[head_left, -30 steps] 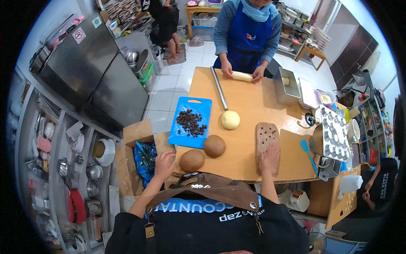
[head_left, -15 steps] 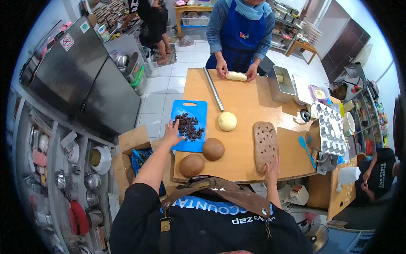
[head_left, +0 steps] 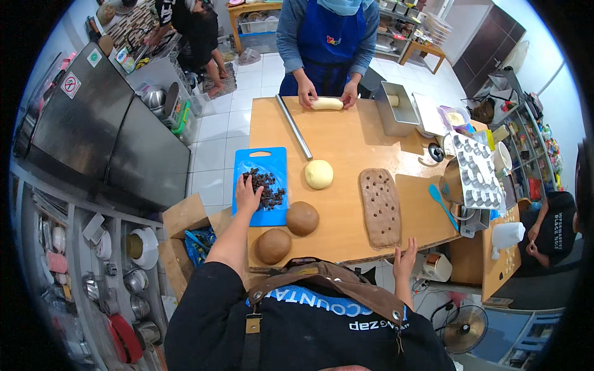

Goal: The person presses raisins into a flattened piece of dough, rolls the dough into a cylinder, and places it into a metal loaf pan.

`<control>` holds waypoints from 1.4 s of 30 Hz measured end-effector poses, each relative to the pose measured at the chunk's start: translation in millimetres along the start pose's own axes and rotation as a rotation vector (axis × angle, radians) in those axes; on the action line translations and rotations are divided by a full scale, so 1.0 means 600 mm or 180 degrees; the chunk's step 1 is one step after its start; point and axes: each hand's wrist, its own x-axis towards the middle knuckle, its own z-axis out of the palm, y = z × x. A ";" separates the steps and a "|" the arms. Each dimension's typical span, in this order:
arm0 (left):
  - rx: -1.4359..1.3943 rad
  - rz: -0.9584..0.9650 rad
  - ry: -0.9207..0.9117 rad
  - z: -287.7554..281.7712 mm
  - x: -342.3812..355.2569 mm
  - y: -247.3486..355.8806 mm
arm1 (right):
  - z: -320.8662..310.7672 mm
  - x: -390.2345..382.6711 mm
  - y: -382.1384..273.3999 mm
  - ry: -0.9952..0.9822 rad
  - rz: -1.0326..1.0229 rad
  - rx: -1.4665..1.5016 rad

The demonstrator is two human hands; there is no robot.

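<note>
1. In the head view, two smooth brown dough balls [head_left: 302,218] sit on the wooden table [head_left: 346,148], between the blue board [head_left: 272,217] and my brown dough slab [head_left: 380,210]. A round, pale yellow dough ball [head_left: 318,174] lies beyond them, just below the end of a shiny metal rolling pin [head_left: 294,128].
2. Across from me, a co-worker's hands [head_left: 305,93] hold both ends of a pale dough roll [head_left: 327,104]. To the right, a blue spatula [head_left: 442,207] lies near a cupped metal baking tray [head_left: 478,176].
3. A deep, straight-sided metal tin [head_left: 401,120] has a pale, rounded piece inside. On my left, an open cardboard box [head_left: 175,252] holds a crumpled blue bag [head_left: 199,244].
4. My slab is a flat, long, round-cornered piece, dotted with dark bits, near my edge of the table.
5. My left hand [head_left: 249,196] is over the small, chunky dark pieces [head_left: 269,196] on the board, fingers slightly parted; I cannot tell whether they grip any.
6. My right hand [head_left: 406,260] is spread wide with nothing in it, just beside the slab's near end.
</note>
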 end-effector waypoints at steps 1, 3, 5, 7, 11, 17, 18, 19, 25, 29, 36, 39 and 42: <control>-0.0019 0.0005 0.0012 -0.006 -0.002 0.003 | 0.000 0.002 0.002 -0.0003 0.0003 -0.0006; -0.0035 0.0007 0.0027 -0.022 -0.006 0.009 | 0.003 0.007 0.004 -0.0006 -0.0091 0.0143; -0.0193 0.0091 -0.0116 -0.037 -0.009 0.020 | 0.008 0.012 0.005 -0.0020 -0.0125 0.0112; -0.0208 0.0079 -0.0142 -0.045 -0.011 0.024 | 0.010 0.021 -0.004 -0.0042 -0.0188 0.0096; -0.0063 0.0084 -0.0124 -0.041 -0.010 0.023 | 0.020 0.034 -0.012 -0.0136 -0.0339 -0.0048; -0.0164 0.0152 -0.0420 -0.049 -0.002 0.031 | 0.019 0.049 -0.020 -0.0157 -0.0411 0.0142; -0.0170 0.0159 -0.0421 -0.048 -0.006 0.033 | 0.018 0.049 -0.018 -0.0121 -0.0484 0.0067; -0.0126 0.0266 -0.0319 -0.047 -0.012 0.035 | 0.017 0.047 -0.015 -0.0112 -0.0479 0.0061; -0.0170 0.0633 -0.0163 -0.042 -0.015 0.019 | 0.013 0.027 0.003 -0.0077 -0.0521 -0.0015; -0.0343 0.0467 -0.0109 -0.042 -0.008 0.015 | 0.009 0.012 0.011 -0.0054 -0.0418 0.0025; -0.1851 -0.0512 0.0221 -0.030 0.023 -0.027 | 0.010 0.023 0.011 -0.0008 -0.0481 0.0138; -0.2724 -0.0689 -0.0065 -0.033 0.020 0.041 | 0.019 0.045 0.007 0.0114 -0.0442 0.0347; -0.3411 -0.0480 -0.0428 -0.045 -0.005 0.160 | 0.040 0.083 -0.014 -0.0039 -0.0227 0.1197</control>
